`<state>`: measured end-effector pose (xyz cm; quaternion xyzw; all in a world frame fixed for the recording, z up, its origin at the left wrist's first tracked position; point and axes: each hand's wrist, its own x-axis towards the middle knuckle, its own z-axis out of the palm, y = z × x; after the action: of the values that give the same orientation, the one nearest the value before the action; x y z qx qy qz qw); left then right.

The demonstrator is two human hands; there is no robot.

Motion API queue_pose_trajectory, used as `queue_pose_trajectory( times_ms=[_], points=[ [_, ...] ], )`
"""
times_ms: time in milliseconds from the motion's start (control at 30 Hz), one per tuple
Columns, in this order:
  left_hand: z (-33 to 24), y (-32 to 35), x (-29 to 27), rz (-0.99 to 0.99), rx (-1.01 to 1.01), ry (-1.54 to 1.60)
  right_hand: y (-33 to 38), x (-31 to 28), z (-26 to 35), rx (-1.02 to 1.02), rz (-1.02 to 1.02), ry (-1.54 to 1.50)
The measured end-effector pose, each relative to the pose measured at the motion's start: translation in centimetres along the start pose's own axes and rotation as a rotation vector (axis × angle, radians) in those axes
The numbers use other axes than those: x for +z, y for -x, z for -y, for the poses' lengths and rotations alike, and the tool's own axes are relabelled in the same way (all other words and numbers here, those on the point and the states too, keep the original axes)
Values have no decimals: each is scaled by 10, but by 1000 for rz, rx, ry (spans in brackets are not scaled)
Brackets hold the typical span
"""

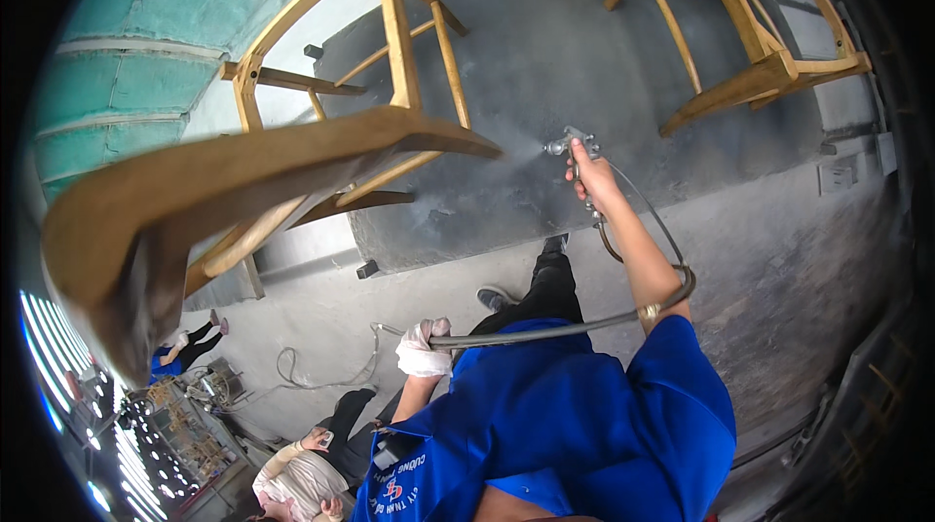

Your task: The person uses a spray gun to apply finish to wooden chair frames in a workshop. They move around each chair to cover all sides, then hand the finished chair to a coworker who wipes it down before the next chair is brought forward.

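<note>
My right hand is closed round the handle of a metal spray gun. A pale mist leaves its nozzle toward the left, where a wooden chair frame stands tilted, its long curved rail very near the camera. In a white glove, my left hand is wrapped about a grey hose. That hose runs across my body to my right forearm, and a thinner line goes on up to the gun. The gun and the chair frame are apart, and the glove hides my left fingertips.
Behind the gun is a large dark grey board. A second wooden chair frame stands at the upper right. Loose hose lies on the floor. One person is at the lower left, another farther off. Green panels line the upper left.
</note>
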<state>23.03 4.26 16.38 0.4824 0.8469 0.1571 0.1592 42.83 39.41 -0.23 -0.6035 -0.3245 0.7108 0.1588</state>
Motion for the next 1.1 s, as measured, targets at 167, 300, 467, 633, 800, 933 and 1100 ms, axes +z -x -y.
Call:
queue_pose_trajectory(
  times_ms=[167,300,467,633,800,933,1100],
  points=[
    [2,2,-11,-21,184,9,134,-14,53,-130,153,-226],
    [23,17,-14,71,196,173,251,-6,73,-320,113,-367],
    [67,48,-22,-20,323,249,361,18,81,-690,100,-494],
    [103,73,-41,-45,290,409,427,63,88,-908,180,-561],
    [124,107,-61,-244,212,337,464,143,76,-973,217,-402],
    [162,128,-82,-338,69,354,470,231,54,-1016,308,-288],
    [186,134,-91,-549,64,415,413,293,41,-918,287,-95]
  ],
)
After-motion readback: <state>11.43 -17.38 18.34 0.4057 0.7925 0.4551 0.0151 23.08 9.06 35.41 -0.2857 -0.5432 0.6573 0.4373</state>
